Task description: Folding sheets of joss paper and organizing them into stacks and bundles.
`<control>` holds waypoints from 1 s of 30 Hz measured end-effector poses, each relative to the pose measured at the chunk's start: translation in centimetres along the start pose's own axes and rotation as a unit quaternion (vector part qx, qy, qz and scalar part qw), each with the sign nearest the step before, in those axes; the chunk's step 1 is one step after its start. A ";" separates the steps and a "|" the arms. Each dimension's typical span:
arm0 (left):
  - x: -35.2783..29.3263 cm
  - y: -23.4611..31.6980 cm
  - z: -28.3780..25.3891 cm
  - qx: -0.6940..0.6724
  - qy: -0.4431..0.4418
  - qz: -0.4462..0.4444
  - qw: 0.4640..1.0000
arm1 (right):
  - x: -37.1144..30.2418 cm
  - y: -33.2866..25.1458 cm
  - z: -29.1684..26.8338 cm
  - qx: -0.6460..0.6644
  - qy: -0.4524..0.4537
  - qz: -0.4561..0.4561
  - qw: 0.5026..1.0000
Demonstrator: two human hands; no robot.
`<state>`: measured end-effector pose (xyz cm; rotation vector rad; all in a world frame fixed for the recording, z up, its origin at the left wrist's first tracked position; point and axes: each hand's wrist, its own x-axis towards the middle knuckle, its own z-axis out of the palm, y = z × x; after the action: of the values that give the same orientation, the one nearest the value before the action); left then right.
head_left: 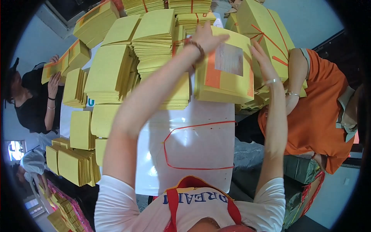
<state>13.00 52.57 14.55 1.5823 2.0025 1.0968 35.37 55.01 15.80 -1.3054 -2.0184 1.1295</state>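
Note:
A thick stack of yellow paper (228, 87) with an orange band and a pale printed panel stands before me at the table's right edge. My left hand (206, 38) is at its far left corner, fingers spread and thumb over the top. Along its right side lies my right hand (263, 62), fingers stretched out flat. Neither hand has its fingers wrapped round anything. Nearer to me, a red strap (165, 149) lies in a loop on the white tabletop (201, 139).
Several piles of yellow paper (106, 71) fill the table's left side. Red-strapped bundles (266, 27) stand at the far right. A person in orange (313, 112) is at the right; a person in black (36, 100) handles a yellow bundle (73, 58) at the left.

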 end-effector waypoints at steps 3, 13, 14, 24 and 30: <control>-3.5 -3.5 1.9 -0.342 -0.116 -0.080 0.929 | -3.1 4.2 1.9 0.258 0.015 0.017 0.966; -7.5 -8.9 7.6 -0.560 -0.071 -0.252 0.786 | -3.1 8.1 5.3 0.525 -0.050 0.123 0.841; -7.5 -9.1 8.0 -0.587 -0.083 -0.273 0.757 | -2.8 8.2 5.6 0.536 -0.047 0.102 0.837; -9.6 -3.0 4.9 -0.240 -0.058 -0.242 0.938 | -2.2 9.5 5.8 0.596 0.004 0.013 0.803; -10.6 -0.2 3.5 -0.223 -0.012 -0.162 0.961 | -2.2 11.3 4.9 0.643 -0.022 0.036 0.765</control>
<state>18.57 43.87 10.30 0.9942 1.7546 1.2711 38.28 53.49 3.76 -0.5614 -0.7056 1.9918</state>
